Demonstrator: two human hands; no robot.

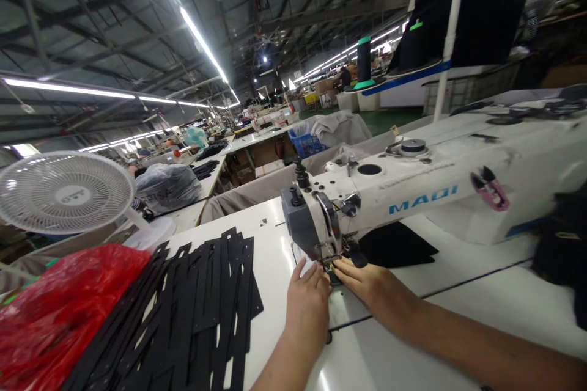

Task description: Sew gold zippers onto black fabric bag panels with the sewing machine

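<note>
A white sewing machine marked "MAQI" reaches across the table, its needle area low at the left end of the arm. My left hand is just left of the presser foot, fingers curled together; whatever they pinch is hidden. From the other side my right hand stretches its fingers flat, tips close beside the foot. A small dark patch shows between the hands, too small to make out. Behind my right hand a flat black piece of material lies under the machine arm.
Many black slotted strips are heaped left of my hands, beside a red plastic bag. A white fan stands farther left. Pink-handled snips rest against the machine arm. Thread cones stand on a rack behind.
</note>
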